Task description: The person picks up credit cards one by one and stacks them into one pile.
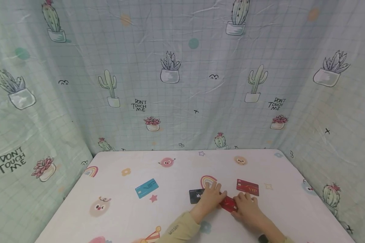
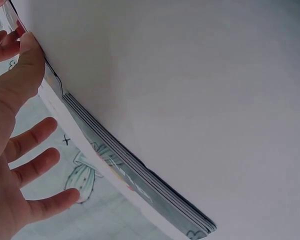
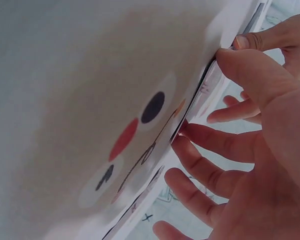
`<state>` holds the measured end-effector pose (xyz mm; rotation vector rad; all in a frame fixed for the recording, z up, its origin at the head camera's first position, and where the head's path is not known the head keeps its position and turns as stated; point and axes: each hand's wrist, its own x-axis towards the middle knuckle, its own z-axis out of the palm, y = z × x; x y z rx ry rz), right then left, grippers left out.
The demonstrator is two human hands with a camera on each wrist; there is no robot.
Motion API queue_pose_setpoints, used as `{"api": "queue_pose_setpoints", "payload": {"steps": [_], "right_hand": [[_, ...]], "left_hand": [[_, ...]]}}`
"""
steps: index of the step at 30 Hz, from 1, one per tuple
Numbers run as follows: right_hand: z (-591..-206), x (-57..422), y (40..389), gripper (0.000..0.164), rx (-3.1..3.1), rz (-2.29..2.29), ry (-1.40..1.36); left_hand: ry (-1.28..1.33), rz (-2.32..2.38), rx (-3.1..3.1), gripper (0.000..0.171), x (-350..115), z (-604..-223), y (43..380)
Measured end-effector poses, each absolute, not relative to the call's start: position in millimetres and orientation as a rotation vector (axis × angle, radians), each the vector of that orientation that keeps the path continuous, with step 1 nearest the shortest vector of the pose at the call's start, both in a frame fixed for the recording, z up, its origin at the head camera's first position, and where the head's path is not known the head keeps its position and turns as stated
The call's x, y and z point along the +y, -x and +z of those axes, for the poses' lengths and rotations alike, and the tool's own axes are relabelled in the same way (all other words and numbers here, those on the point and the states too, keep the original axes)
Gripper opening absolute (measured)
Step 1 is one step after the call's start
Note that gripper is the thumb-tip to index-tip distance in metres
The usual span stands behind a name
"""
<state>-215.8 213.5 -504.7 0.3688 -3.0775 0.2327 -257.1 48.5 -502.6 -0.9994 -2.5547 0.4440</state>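
Note:
A red card (image 1: 229, 204) lies slantwise on the table between the two hands. My left hand (image 1: 211, 198) pinches its left end, thumb on the near edge and index finger across from it. At the right end, my right hand (image 1: 247, 208) holds the same card between thumb and fingers. Beside the left hand is a dark card stack (image 1: 196, 196) with "vip" lettering, partly covered by that hand; its layered edges (image 2: 140, 167) show in the left wrist view. The left hand's other fingers (image 2: 42, 167) are spread above the tabletop.
A red VIP card (image 1: 247, 187) lies just beyond the right hand. Farther left is a blue VIP card (image 1: 147, 188). The white tabletop (image 1: 121, 202) carries printed cartoon figures, and a cactus-print curtain (image 1: 194, 94) hangs behind and at both sides.

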Motion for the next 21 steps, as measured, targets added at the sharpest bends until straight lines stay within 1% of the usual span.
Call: {"api": "queue_pose_setpoints", "payload": {"steps": [9, 21], "right_hand": [[-503.9, 213.4, 214.3, 0.044, -3.079, 0.258, -0.367], [-504.6, 213.1, 214.1, 0.048, -3.035, 0.227, -0.400]], "left_hand": [[0.992, 0.462, -2.546, 0.052, 48.3, -497.3, 250.9], [1.014, 0.414, -2.479, 0.042, 47.9, -503.2, 254.7]]}}
